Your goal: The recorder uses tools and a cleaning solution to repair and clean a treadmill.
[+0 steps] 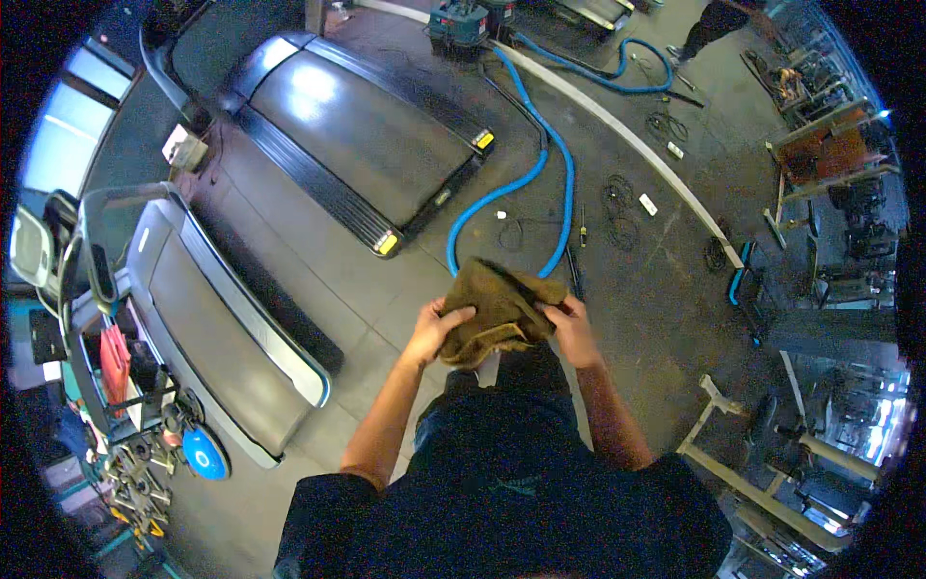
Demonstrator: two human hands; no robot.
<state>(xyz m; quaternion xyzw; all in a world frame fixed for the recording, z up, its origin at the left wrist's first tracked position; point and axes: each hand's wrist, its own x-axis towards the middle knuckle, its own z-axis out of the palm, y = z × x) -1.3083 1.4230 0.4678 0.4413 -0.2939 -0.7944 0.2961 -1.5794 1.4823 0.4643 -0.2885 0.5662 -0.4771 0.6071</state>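
A crumpled brown cloth (pixel 497 309) hangs in front of my body, held from both sides. My left hand (pixel 436 328) grips its left edge with the fingers curled over the fabric. My right hand (pixel 571 328) pinches the right edge, its thumb on top. Both forearms come up from the lower edge, over my dark shirt and trousers. The cloth hides part of the floor and the near loop of a blue hose (pixel 526 179).
Two treadmills lie on the grey floor: one (pixel 362 130) ahead, another (pixel 207 328) at my left. The blue hose runs to a vacuum machine (pixel 463 24) at the top. Cables and small tools (pixel 617 207) lie scattered on the right. Gym frames (pixel 830 154) stand far right; another person (pixel 714 24) stands at the top.
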